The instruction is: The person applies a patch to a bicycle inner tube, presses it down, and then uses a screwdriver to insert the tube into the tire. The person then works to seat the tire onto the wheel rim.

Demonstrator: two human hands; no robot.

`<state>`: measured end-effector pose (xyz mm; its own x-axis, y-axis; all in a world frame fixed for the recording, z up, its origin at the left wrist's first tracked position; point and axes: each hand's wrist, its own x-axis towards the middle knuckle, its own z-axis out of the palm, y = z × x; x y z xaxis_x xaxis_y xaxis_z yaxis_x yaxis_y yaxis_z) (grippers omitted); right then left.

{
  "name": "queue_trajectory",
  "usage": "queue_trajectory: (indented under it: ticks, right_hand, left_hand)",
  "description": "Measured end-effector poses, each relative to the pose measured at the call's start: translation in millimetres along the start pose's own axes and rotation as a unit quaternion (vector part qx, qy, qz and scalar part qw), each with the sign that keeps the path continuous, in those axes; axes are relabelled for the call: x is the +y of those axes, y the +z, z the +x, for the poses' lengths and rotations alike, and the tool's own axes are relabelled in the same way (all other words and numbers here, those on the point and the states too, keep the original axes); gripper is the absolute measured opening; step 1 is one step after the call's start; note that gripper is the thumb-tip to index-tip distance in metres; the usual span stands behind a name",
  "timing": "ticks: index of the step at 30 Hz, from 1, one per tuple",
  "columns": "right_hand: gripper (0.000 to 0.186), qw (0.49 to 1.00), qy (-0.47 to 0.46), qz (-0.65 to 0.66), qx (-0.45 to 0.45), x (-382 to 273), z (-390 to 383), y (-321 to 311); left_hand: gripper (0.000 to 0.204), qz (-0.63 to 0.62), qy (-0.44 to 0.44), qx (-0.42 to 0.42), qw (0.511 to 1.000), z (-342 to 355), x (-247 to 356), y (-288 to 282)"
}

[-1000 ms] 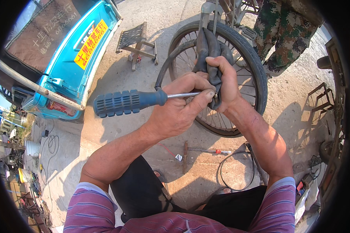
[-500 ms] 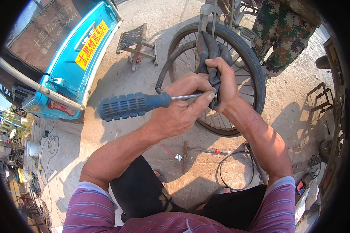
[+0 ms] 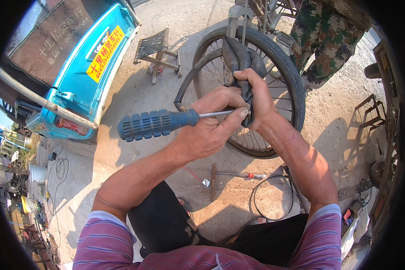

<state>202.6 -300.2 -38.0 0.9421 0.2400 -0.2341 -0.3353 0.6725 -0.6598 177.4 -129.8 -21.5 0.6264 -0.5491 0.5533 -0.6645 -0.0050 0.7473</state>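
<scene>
My left hand [image 3: 211,123] is closed round the shaft of a screwdriver [image 3: 157,123] with a ribbed blue handle that sticks out to the left. The shaft runs between my thumb and fingers, and its tip lies by the dark rubber inner tube [image 3: 238,56]. Bunched in folds, that tube is squeezed by my right hand [image 3: 262,96], thumb on top. My hands meet in front of a bicycle wheel [image 3: 294,76] with a black tyre and thin spokes. A loop of the tube hangs down at the wheel's left side. What the screwdriver tip touches is hidden by my fingers.
A small folding stool [image 3: 155,49] stands ahead on the concrete. To the left is a turquoise vehicle body [image 3: 72,96]. A person in camouflage trousers [image 3: 326,40] stands beyond the wheel. Near my feet lie a hammer-like tool [image 3: 213,182], a red-marked rod [image 3: 249,176] and a black cable loop [image 3: 256,202].
The screwdriver handle has shifted slightly to the right. The bunched inner tube has moved a little to the left at its top. Both hands keep their grip.
</scene>
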Motion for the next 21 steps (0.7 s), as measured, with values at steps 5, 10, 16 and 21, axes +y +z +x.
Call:
queue_trajectory:
  ticks: [5,10,16,21]
  right_hand:
    - [0.032,0.998,-0.026,-0.009,0.054,2.5,1.9,2.2]
    - [0.031,1.0,-0.018,-0.002,0.024,1.5,4.8,0.3]
    - [0.028,0.999,-0.011,0.0,0.045,3.6,4.6,1.6]
    - [0.025,0.998,-0.011,0.002,0.058,6.3,6.0,2.2]
  left_hand:
    - [0.008,0.013,0.025,-0.001,1.0,1.6,-2.4,1.2]
    - [0.007,0.006,-0.002,0.0,1.0,1.5,-2.6,1.2]
    - [0.007,0.021,0.004,0.004,1.0,1.6,-1.9,1.3]
    - [0.007,-0.003,0.012,-0.001,1.0,0.9,-1.5,2.4]
